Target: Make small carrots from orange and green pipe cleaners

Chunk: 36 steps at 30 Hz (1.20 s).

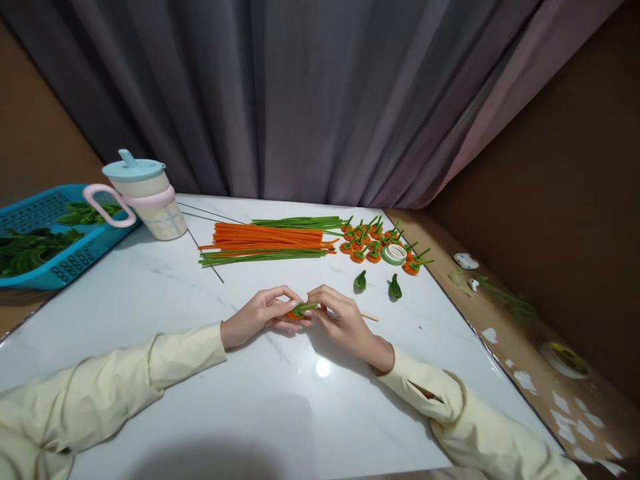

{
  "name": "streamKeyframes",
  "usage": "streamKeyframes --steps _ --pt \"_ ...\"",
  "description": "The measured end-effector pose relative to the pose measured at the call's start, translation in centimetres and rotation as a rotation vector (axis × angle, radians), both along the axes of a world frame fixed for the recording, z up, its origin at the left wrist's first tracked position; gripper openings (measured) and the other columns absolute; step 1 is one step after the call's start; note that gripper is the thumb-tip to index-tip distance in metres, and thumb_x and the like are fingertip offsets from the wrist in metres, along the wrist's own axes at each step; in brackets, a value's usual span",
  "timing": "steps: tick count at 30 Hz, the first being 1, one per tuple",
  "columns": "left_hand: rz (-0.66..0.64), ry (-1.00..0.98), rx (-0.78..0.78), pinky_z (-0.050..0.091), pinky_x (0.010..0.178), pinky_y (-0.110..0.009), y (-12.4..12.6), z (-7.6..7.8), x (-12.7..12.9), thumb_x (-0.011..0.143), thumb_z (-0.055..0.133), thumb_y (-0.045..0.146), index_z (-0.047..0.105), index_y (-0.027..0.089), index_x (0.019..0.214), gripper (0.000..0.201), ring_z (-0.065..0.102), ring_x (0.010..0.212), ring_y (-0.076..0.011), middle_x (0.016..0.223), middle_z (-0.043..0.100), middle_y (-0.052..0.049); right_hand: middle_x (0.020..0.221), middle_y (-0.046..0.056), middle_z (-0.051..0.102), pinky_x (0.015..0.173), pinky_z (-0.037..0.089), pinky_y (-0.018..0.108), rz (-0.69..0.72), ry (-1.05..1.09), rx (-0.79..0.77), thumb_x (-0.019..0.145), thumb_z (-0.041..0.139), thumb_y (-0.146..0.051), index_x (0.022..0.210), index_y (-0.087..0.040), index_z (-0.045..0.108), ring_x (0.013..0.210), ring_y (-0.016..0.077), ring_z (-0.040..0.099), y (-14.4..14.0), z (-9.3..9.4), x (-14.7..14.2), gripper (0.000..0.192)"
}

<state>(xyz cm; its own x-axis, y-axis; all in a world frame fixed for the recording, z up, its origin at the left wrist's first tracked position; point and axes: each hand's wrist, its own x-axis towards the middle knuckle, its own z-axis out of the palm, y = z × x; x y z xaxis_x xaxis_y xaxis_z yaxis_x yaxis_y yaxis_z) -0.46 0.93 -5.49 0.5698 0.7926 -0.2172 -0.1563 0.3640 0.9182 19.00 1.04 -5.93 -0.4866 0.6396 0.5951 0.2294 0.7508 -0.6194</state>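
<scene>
My left hand (263, 313) and my right hand (340, 319) meet at the middle of the white marble table (150, 313). Together they pinch a small orange and green pipe-cleaner piece (300, 310). A thin wooden stick (370, 316) pokes out to the right from under my right hand, which also seems to hold it. Two small green leaf shapes (360, 281) (395, 288) lie just beyond my right hand.
A bundle of orange and green pipe cleaners (267, 241) lies further back, with several finished orange pieces (373, 241) and a roll of green tape (394, 253) to its right. A lidded cup (147, 197) and a blue basket (45, 233) of green pieces stand at left.
</scene>
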Motion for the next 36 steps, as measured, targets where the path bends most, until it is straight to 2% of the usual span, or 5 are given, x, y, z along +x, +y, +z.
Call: streamKeyframes --steps 7,20,26,31,36 --pt "-0.012 -0.087 0.000 0.050 0.089 -0.038 0.1 0.0 -0.2 0.075 0.068 0.029 0.060 0.014 0.095 0.026 0.066 0.097 -0.0272 0.096 0.072 -0.011 0.079 0.005 0.059 0.064 0.047 0.025 -0.053 0.049 0.030 0.089 0.046 -0.011 0.083 -0.018 0.055 0.073 0.0144 0.056 -0.3 -0.1 -0.3 0.012" --pt "0.111 0.001 0.069 0.054 0.082 -0.033 0.0 -0.3 0.3 0.073 0.073 0.036 0.064 0.012 0.089 0.030 0.068 0.075 -0.0165 0.077 0.069 -0.004 0.078 0.005 0.059 0.063 0.049 0.027 -0.106 0.027 0.135 0.090 0.047 -0.014 0.086 -0.019 0.054 0.073 0.0149 0.058 -0.5 -0.7 -0.8 0.009" --pt "0.145 0.089 0.235 0.052 0.081 -0.029 0.1 -0.5 0.3 0.075 0.070 0.035 0.072 0.014 0.089 0.026 0.065 0.083 -0.0176 0.099 0.070 -0.009 0.082 0.008 0.064 0.064 0.050 0.029 -0.119 -0.044 0.318 0.089 0.046 -0.011 0.092 -0.018 0.055 0.075 0.0165 0.060 -0.5 -1.1 -0.4 0.012" --pt "0.097 -0.063 -0.018 0.053 0.081 -0.032 0.2 -0.5 0.2 0.071 0.074 0.028 0.068 0.016 0.108 0.039 0.067 0.076 -0.0161 0.093 0.072 -0.006 0.084 0.009 0.065 0.065 0.050 0.031 -0.134 -0.079 0.385 0.089 0.046 -0.011 0.097 -0.017 0.056 0.077 0.0182 0.060 -0.3 -1.2 0.1 0.014" --pt "0.103 -0.107 -0.149 0.052 0.086 -0.026 0.3 -0.3 0.1 0.069 0.075 0.020 0.071 0.013 0.099 0.031 0.068 0.083 -0.0168 0.093 0.073 -0.008 0.089 0.011 0.065 0.065 0.050 0.031 -0.117 -0.099 0.453 0.088 0.045 -0.008 0.103 -0.016 0.055 0.079 0.0184 0.059 -0.1 -1.4 0.5 0.020"
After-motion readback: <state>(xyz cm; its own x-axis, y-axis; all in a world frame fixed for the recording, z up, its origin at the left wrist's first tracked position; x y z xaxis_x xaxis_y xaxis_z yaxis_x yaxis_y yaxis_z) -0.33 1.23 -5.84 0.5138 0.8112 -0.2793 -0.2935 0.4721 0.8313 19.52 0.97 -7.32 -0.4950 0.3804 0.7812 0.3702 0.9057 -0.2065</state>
